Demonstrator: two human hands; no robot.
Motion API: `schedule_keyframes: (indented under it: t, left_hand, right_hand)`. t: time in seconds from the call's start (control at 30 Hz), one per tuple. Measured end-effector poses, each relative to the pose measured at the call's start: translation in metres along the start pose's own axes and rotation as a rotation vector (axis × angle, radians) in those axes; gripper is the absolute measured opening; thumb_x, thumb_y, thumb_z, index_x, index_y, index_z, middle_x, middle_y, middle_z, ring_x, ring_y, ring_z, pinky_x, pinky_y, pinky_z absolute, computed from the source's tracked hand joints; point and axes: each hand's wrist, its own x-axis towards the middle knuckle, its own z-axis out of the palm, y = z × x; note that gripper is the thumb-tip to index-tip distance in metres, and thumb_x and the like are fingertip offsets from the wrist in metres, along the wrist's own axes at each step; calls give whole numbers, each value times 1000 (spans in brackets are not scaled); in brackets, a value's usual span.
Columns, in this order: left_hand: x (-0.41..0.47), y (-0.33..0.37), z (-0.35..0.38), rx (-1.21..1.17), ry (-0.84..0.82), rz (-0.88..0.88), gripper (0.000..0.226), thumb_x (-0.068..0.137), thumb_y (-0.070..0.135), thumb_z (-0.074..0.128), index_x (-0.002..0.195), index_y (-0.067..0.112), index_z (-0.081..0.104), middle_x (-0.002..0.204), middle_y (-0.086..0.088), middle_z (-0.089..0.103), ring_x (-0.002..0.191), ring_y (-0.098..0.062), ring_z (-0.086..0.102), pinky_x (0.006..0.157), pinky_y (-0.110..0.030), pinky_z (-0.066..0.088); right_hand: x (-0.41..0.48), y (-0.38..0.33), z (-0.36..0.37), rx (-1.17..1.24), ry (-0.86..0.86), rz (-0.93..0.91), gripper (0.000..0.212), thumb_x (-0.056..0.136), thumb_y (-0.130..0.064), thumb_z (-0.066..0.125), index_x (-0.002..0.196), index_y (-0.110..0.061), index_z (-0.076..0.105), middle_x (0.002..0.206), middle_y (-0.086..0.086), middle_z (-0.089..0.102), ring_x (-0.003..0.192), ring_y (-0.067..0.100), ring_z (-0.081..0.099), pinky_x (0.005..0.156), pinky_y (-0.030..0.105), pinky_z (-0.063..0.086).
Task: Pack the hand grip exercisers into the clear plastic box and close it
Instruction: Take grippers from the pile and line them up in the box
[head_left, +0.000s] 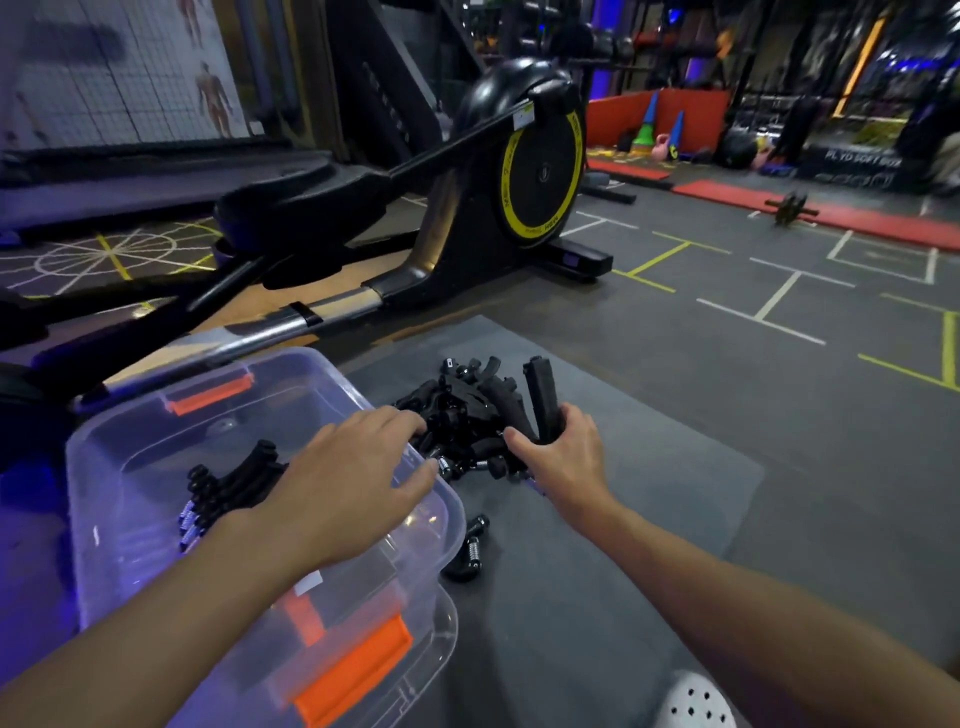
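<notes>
The clear plastic box (130, 519) sat open on my left, lidless, with an orange latch (210, 397) on its far end and another orange clip (353, 670) at the near end. Inside, a row of black exercisers (228, 483) lay packed side by side against the left half, their silver springs showing at the near ends; the rest of the box floor was bare. A second clear edge showed under the near corner; whether it was the lid I could not tell.

My left hand (353, 478) hung over the box's right rim, fingers straight and a little spread, holding nothing, the tips reaching the edge of the pile (462, 405). I could not tell if they touched it. My right hand (566, 452) was curled round 1 exerciser (540, 395), gripping its lower part while its black foam handle stood up out of the heap.

The pile lay on a grey mat (649, 493) just beside the box's right wall. 1 stray exerciser (470, 545) lay on the mat near the box's rim, spring visible. To the right of the pile the mat was open. An elliptical machine (540, 166) stood behind the box and pile.

The exercisers were black, with curved foam grips and small coiled metal springs, tangled across one another
</notes>
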Motion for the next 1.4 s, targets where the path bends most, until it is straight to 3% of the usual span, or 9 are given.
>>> schedule_keyframes:
  t: [0.27,0.37,0.5,0.67,0.8,0.93,1.07,1.2,1.4]
  left_hand:
    - [-23,-6,-26,-380,169,-70,43,74,69,47,107,43,54,99,21,64,97,1,61,86,-38,53]
    - [-32,-9,-34,-464,234,-103,30,80,56,64,106,42,56,92,18,64,90,2,62,82,-35,54]
    - [-43,-19,-46,-495,385,-141,24,82,39,73,102,37,60,87,14,62,80,-2,62,75,-37,55]
    - [-50,-34,-54,-506,479,-192,21,82,24,76,95,33,62,82,16,62,74,-1,61,72,-27,53]
    - [-54,-46,-58,-490,529,-233,26,84,21,75,87,41,58,76,17,64,78,4,59,72,-23,50]
    - [-57,-61,-65,-436,511,-269,17,87,23,71,95,36,62,79,17,65,80,5,60,74,-9,45]
    - [-59,-75,-70,-405,495,-274,17,89,18,69,103,26,65,82,15,64,80,-2,62,80,-28,52]
    - [-64,-86,-69,-359,453,-290,17,89,19,68,104,28,65,82,17,65,76,2,61,74,-20,48]
    - [-69,-94,-61,-323,398,-292,14,90,18,67,99,28,65,80,14,66,74,-1,61,73,-24,50]
  right_hand:
    - [-28,-97,8,186,-169,-112,42,65,-44,80,92,-22,56,93,8,65,71,21,68,56,35,58]
    - [-39,-120,9,221,-203,-135,41,69,-43,80,96,-26,54,92,1,66,80,18,68,66,34,58]
    - [-51,-139,20,314,-239,-94,42,73,-38,81,98,-21,53,92,1,67,75,11,67,57,22,49]
    - [-65,-155,45,517,-357,16,47,74,-31,81,107,-8,55,99,12,69,81,17,70,70,29,59]
    - [-65,-160,64,528,-466,43,71,59,-51,84,110,-6,61,101,11,73,95,22,71,87,44,57]
    - [-59,-167,57,470,-495,3,48,80,-34,78,113,-7,56,109,9,66,97,19,64,69,23,45]
    - [-48,-176,50,333,-382,-89,50,77,-40,77,113,-20,49,111,3,54,93,14,55,71,25,43]
    - [-46,-184,44,297,-400,-187,33,84,-34,73,108,-18,57,88,5,59,76,11,54,67,26,46]
    - [-53,-181,51,291,-541,-228,18,87,-28,71,95,-12,67,86,11,69,72,13,61,71,34,57]
